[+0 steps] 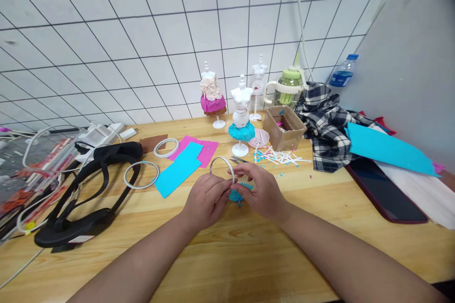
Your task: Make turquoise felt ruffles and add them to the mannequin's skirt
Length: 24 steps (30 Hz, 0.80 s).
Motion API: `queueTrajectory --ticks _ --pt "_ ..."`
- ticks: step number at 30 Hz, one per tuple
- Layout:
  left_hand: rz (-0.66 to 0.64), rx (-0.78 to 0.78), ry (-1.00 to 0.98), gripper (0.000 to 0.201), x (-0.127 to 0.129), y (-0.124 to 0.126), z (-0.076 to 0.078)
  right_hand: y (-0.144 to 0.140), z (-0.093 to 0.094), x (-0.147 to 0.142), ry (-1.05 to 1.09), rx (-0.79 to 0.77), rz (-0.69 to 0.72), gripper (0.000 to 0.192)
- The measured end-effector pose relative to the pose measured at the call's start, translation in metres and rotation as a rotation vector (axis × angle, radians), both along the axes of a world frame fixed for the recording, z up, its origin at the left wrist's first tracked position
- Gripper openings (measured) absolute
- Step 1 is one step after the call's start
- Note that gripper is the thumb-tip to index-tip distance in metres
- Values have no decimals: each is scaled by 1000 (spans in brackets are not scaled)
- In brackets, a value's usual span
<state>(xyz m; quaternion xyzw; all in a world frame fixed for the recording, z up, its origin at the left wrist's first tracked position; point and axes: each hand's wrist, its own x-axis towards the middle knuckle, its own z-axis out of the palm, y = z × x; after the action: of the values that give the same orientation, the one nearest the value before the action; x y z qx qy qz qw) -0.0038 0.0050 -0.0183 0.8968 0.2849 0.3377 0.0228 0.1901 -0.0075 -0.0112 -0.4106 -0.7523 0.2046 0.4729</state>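
A narrow roll of white tape (217,159) stands upright between my hands over the table. My left hand (208,200) is closed round its lower part, with the fingers curled. From the other side, the thumb and fingertips of my right hand (266,193) pinch the roll's near right edge. Any loose tape end between the fingertips is too small to make out. A pleated piece of blue crepe paper (239,197) shows just beneath and between the hands, partly covered by them. Scissors (237,159) lie just beyond my fingers.
Beyond stand a dress form in a blue skirt (241,113), a dressed form (212,97) and a bare form (259,80). Blue paper (179,170), tape rings (141,175), a black headset strap (106,175), paper strips (280,155), a cardboard box (284,135) and a phone (386,191) lie around.
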Motion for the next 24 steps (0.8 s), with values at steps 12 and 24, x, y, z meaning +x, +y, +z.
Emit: queueTrajectory --ticks 12,24 --pt "13 -43 -26 23 2 2 0 0 -1 -1 48 -36 61 46" --pt "7 -31 -74 22 4 6 2 -1 -5 -2 -24 57 6 46"
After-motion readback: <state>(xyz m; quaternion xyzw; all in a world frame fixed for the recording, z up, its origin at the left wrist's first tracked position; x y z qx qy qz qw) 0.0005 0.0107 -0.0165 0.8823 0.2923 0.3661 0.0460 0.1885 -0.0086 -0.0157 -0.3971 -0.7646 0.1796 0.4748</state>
